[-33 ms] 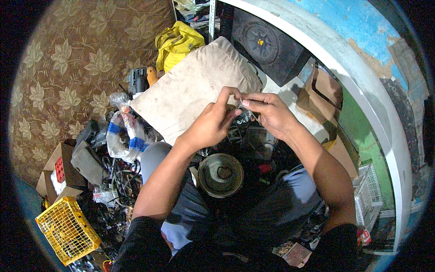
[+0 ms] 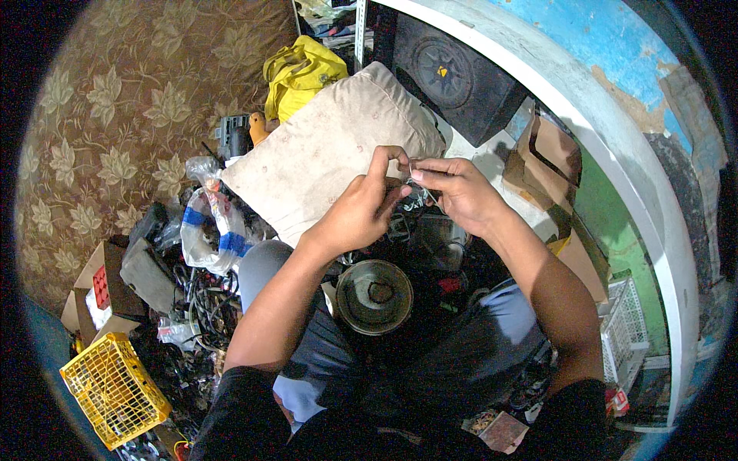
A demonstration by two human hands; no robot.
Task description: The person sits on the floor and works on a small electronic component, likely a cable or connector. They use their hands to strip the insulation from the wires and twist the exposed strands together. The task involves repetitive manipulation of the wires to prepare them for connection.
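My left hand (image 2: 357,211) and my right hand (image 2: 460,194) meet in front of me, fingertips pinched together on a thin wire (image 2: 419,178). What the wire is attached to is too small to tell. They hover over the near edge of a beige pillow (image 2: 323,154). Below the hands, between my knees, lies a round metal speaker cone (image 2: 374,296), facing up. My legs in blue-grey trousers (image 2: 492,338) are folded on the floor.
A black speaker box (image 2: 461,73) and a yellow bag (image 2: 300,73) lie beyond the pillow. Cardboard boxes (image 2: 553,161) and a white basket (image 2: 626,323) stand right. On the left are a clear plastic bag (image 2: 211,227), tangled cables (image 2: 200,300) and a yellow crate (image 2: 115,388).
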